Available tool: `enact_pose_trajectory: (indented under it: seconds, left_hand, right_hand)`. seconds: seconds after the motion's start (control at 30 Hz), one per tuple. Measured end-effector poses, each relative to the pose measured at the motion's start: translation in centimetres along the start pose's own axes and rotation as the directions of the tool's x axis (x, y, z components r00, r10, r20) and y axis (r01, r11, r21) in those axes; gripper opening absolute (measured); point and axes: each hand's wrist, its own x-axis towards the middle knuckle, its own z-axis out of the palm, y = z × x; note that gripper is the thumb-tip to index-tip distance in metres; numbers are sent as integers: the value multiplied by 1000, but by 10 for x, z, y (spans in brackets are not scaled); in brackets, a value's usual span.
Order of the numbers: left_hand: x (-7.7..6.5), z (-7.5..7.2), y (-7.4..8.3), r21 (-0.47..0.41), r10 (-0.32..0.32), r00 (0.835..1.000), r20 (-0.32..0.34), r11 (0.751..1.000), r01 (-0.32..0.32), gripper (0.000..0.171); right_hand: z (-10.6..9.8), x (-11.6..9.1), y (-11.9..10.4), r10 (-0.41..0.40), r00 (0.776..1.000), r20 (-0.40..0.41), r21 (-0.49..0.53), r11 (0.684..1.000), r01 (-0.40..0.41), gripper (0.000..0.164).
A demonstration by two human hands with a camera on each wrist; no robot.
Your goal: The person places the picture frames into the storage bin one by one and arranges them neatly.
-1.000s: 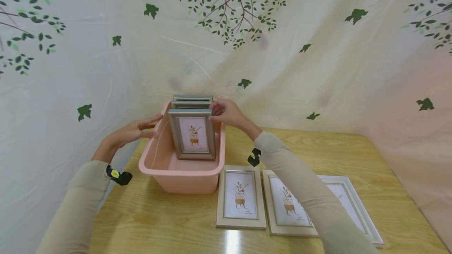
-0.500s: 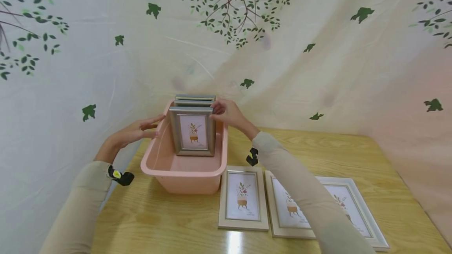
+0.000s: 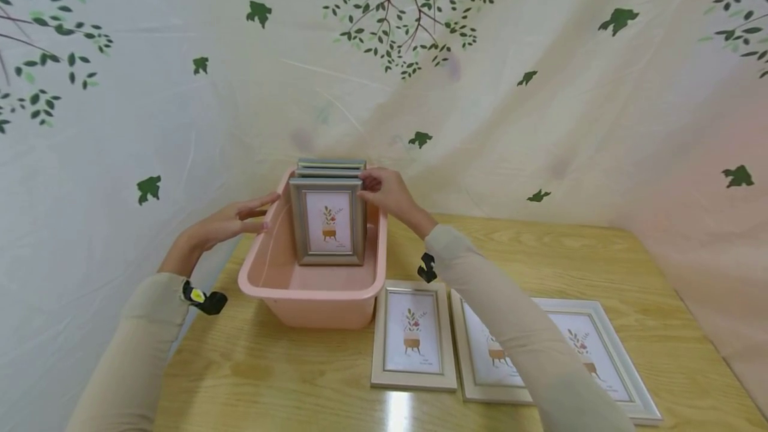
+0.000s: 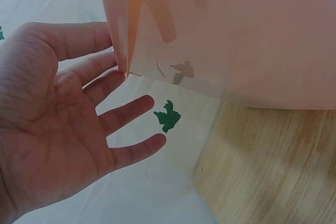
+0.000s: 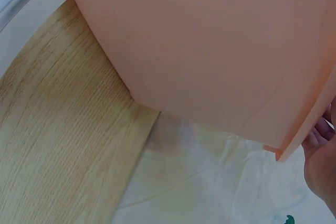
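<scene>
A pink plastic basin (image 3: 312, 295) stands on the table, with several silver-grey picture frames upright one behind another in its far half. The front picture frame (image 3: 300, 225) faces me and shows a potted-plant print. My right hand (image 3: 393, 199) holds its upper right corner between thumb and curled fingers; in the right wrist view only part of this hand (image 5: 321, 166) shows past the basin's rim. My left hand (image 3: 225, 222) rests against the basin's left rim with fingers spread and fairly straight. In the left wrist view, the lower two fingers of the left hand (image 4: 68, 108) touch nothing.
Beside the basin, a cream picture frame (image 3: 377, 352) lies flat on the wooden table (image 3: 270, 379). Another cream frame (image 3: 468, 379) and a white frame (image 3: 636, 385) lie to its right, partly covered by my right sleeve. A leaf-patterned cloth (image 3: 480, 172) hangs behind.
The front picture frame has shifted slightly back toward the frames behind it, my right hand still at its corner. The left hand stays at the rim. The view has moved a little.
</scene>
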Motion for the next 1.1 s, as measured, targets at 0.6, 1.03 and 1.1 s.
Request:
enact_pose_trajectory:
  seconds: [0.6,1.03,1.1]
  left_hand:
    - [0,-1,-2,-2,7,1000,8,1000,-7,72]
    - [1,0,0,-1,-25,1000,5,1000,25,74]
    - [0,0,1,-1,-34,999,4,999,34,74]
  right_hand:
    - [2,-3,1,-1,999,-39,-24,1000,0,41]
    - [0,-13,0,-27,998,-57,94,995,32,46]
    - [-1,-15,0,-34,998,-58,104,994,40,46]
